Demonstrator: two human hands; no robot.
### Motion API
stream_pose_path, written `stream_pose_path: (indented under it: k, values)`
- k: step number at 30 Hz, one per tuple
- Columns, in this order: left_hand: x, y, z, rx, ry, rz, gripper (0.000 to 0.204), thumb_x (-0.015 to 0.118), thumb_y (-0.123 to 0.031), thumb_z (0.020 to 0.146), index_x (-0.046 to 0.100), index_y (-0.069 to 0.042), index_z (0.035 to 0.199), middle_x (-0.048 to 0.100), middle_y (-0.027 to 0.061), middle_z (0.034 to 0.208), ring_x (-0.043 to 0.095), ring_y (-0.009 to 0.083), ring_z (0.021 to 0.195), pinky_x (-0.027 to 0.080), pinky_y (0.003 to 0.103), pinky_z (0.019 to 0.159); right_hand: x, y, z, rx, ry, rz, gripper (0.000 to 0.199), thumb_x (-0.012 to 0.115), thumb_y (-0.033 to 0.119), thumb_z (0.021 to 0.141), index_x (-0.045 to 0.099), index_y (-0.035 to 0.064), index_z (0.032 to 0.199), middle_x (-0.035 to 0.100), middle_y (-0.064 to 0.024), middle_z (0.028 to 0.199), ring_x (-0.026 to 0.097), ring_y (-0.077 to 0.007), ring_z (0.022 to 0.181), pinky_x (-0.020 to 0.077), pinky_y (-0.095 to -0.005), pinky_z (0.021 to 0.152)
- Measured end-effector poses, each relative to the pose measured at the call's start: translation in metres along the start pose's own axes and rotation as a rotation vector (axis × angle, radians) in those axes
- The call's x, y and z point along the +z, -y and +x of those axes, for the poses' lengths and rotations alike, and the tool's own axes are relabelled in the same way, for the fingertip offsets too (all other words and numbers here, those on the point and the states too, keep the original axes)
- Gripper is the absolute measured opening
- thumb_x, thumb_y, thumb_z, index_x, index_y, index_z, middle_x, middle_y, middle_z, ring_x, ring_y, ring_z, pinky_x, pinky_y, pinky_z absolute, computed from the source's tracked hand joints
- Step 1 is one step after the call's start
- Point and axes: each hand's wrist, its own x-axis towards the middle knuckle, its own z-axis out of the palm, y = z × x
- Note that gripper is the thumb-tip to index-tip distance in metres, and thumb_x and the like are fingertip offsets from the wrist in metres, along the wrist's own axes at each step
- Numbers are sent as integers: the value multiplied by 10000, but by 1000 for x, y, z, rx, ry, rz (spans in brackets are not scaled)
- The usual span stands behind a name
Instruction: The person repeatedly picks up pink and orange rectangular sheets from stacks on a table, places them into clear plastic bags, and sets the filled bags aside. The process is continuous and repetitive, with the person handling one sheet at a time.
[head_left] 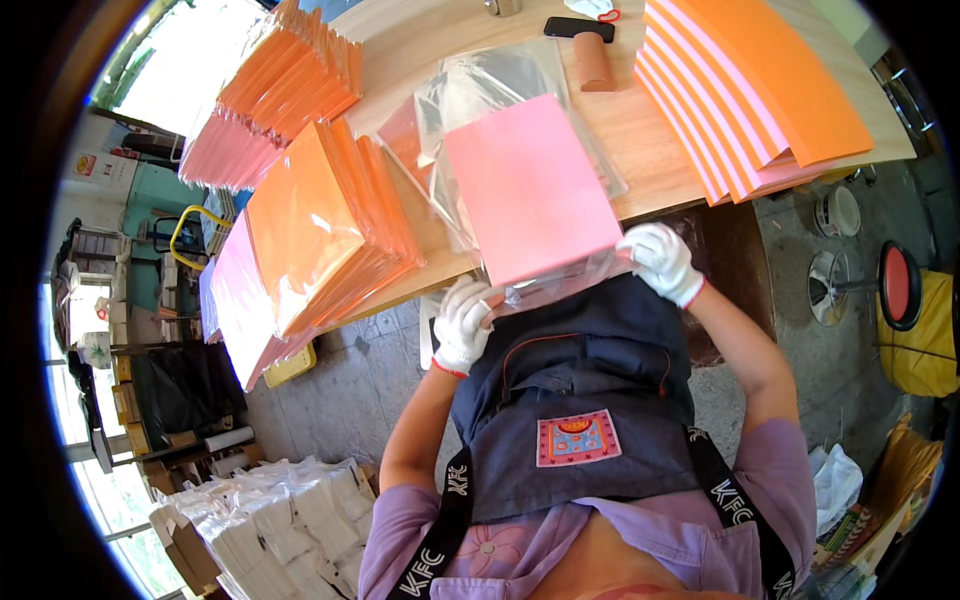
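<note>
Head view: gloved hands at a clear plastic film (555, 288) with a pink sheet (535, 190)
The left hand (462, 325) and right hand (660, 262) each pinch a near corner of the film; the sheet overhangs the table (640, 140), between wrapped orange stacks (310, 225) and a fanned orange-and-pink pile (745, 95)

A strip of tabletop (645, 155) is left uncovered between the pink sheet (530, 190) and the orange-and-pink stack (740, 100) — leftward, passage is blocked by wrapped orange packs (310, 230).
</note>
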Motion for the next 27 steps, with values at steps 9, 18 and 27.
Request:
stream_pose_path:
  k: [9,18,27]
  values:
    - [76,-24,-30,-1104,-621,-1068,235,507,-255,943,566,-78,800,510,-47,728,404,52,623,317,211,546,80,34,-61,1026,-371,334,131,547,121,922,601,5,893,578,3,742,522,-74,621,430,-236,581]
    - [103,-26,-18,-1189,-882,-1387,196,531,-214,949,558,-35,1023,606,42,945,578,125,865,493,262,787,95,38,-54,1510,-668,1174,290,540,328,924,590,85,1076,591,28,836,488,-57,565,394,-211,412]
    - [26,-39,20,-1017,-203,-996,450,609,-182,890,460,64,1236,604,91,1076,551,134,938,424,235,819,48,44,-14,1342,-344,919,498,535,375,935,511,40,1301,482,46,714,445,-39,476,400,-191,370]
